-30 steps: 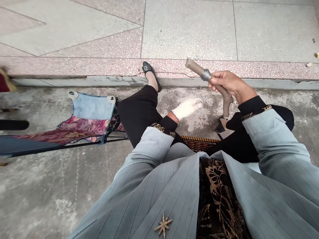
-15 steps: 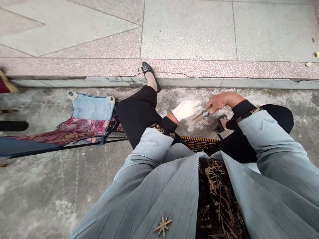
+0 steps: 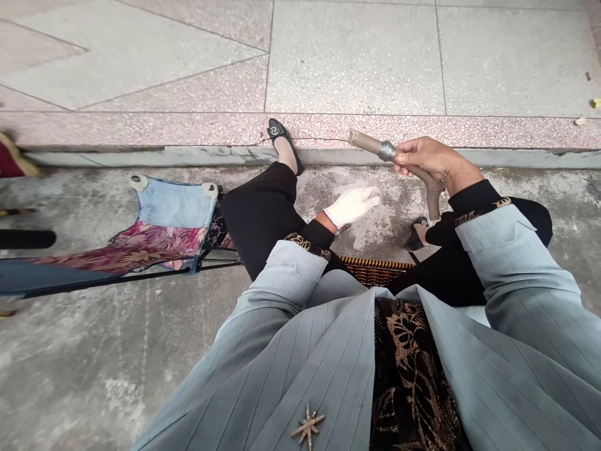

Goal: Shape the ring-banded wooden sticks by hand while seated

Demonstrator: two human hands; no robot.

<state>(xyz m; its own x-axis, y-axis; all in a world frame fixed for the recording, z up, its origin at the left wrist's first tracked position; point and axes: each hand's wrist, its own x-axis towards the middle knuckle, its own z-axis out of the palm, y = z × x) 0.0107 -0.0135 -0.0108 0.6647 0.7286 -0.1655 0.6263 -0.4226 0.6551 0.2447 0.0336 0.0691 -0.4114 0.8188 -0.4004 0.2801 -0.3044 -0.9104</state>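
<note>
My right hand (image 3: 425, 156), bare, is closed round the middle of a crooked brown stick (image 3: 366, 141) that looks like a forked branch. A coil of silvery wire (image 3: 387, 151) is wound on the stick just left of my fingers. The stick's far end points up and left; its bent end (image 3: 434, 203) hangs below my palm. My left hand (image 3: 355, 203), in a white glove, is lower and to the left with its fingers pinched together. A thin strand runs from the coil down to the gloved fingertips.
A folding chair (image 3: 173, 200) with blue and floral fabric stands at the left. Woven wicker seat edging (image 3: 375, 271) shows between my legs. Ahead, a low raised step (image 3: 197, 128) of pinkish terrazzo crosses the view. My black shoes (image 3: 282, 134) stand either side of my hands.
My right hand dipped toward the gloved hand with the stick turned down, then rose again with the stick pointing up-left. My gloved left hand stayed nearly in place.
</note>
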